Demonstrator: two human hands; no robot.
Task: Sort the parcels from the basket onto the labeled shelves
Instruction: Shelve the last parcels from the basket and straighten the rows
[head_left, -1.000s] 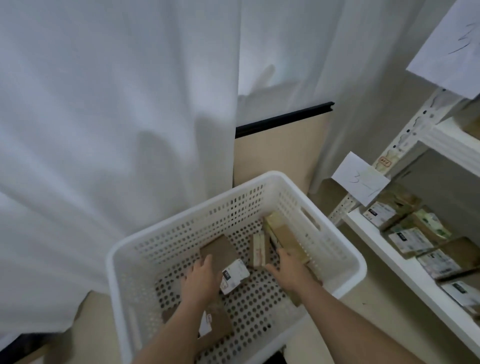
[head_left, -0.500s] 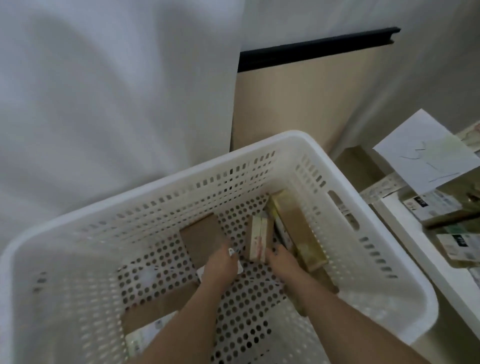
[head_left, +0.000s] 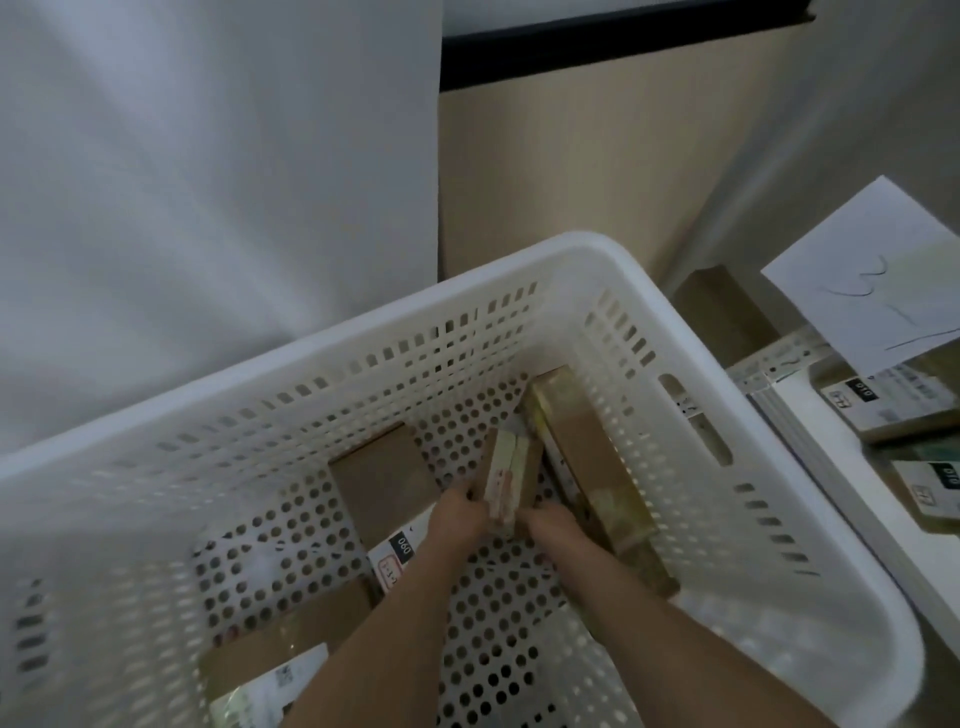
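Two hands, left hand and right hand, grip a small stiff, seemingly light parcel by its sides, mid-basket

Parcels in a white perforated basket

A small parcel stands on edge mid-basket; brown flat parcels lie around it, one long box against the right wall.

A small parcel-sorting storeroom. Right of the white perforated basket stands a white shelf with labelled parcels and a handwritten paper sign; white curtains hang behind it.
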